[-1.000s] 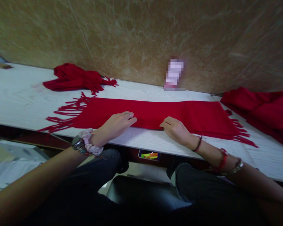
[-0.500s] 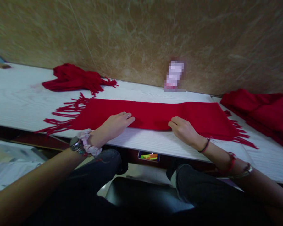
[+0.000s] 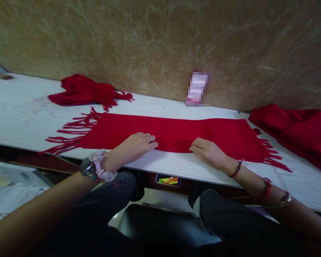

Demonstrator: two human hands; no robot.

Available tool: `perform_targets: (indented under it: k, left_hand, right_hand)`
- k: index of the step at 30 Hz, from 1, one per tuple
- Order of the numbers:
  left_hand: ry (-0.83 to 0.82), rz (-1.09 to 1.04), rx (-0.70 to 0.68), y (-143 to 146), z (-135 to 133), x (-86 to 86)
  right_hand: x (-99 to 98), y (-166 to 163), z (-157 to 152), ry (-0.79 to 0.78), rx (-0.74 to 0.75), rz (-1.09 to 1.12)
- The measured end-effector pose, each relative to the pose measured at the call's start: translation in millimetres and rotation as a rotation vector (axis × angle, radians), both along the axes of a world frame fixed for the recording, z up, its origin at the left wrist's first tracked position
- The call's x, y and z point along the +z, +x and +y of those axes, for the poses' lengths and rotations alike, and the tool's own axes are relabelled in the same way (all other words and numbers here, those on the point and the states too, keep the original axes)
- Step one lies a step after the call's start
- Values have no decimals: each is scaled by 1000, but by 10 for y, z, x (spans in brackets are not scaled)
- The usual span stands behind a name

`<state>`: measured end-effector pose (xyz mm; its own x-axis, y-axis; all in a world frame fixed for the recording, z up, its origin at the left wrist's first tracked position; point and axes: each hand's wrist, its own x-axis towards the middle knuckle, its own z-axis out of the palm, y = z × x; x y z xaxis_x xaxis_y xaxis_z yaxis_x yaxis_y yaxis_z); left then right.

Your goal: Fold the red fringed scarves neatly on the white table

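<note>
The scarf (image 3: 176, 131) edge under the fingers (image 3: 149, 140) is pressed to the bench (image 3: 21, 114), left hand (image 3: 135, 144) flat-open, right hand (image 3: 208, 152) curled, grip unclear; even tension seems needed.

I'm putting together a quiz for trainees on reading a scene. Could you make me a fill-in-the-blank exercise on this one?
1. The left hand and the right hand both rest on the near edge of a flat scarf whose colour is ____.
2. The pink scrunchie sits on the ____ wrist.
3. The pile of more scarves lies at the table's ____ end.

Missing words: red; left; right.
</note>
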<state>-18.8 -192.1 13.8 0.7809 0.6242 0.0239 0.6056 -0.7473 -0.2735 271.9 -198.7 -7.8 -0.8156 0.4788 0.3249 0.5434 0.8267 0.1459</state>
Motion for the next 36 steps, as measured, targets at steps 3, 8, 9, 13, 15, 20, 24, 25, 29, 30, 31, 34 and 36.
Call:
perform_targets:
  k: [3, 8, 9, 13, 15, 20, 24, 25, 29, 30, 31, 34, 36]
  left_hand:
    - [23, 14, -11, 18, 12, 24]
    - [5, 14, -22, -28, 38, -26]
    - [3, 12, -28, -43, 43, -41]
    - [3, 19, -23, -98, 54, -65]
    - [-1, 37, -5, -108, 53, -52]
    - [14, 51, 38, -33, 25, -30]
    - [37, 14, 80, 90, -8, -80]
    - [38, -1, 67, 116, -11, -96]
    - [-8, -24, 32, 156, 13, -135]
    - [-31, -16, 42, 152, 22, -135]
    - [-53, -5, 59, 144, 30, -131]
    - [-92, 17, 112, 116, 35, -100]
    - [-113, 34, 123, 107, 25, -70]
  right_hand:
    - [-25, -38, 8, 38, -49, 9]
    - [-21, -41, 20, 25, -76, -4]
    - [-11, -37, 23, 10, -67, -17]
    - [41, -16, 35, -41, -28, -86]
    - [64, -1, 44, -67, -16, -113]
    - [108, -12, 97, -125, 9, -137]
    - [184, -124, 151, -206, -25, -210]
    - [209, -156, 159, -240, -47, -226]
    - [294, -243, 171, -378, -135, -245]
    - [308, -256, 172, -400, -149, -251]
    - [319, -268, 172, -415, -161, -264]
    - [342, -305, 178, -432, -203, -307]
    - [359, -326, 190, -439, -231, -330]
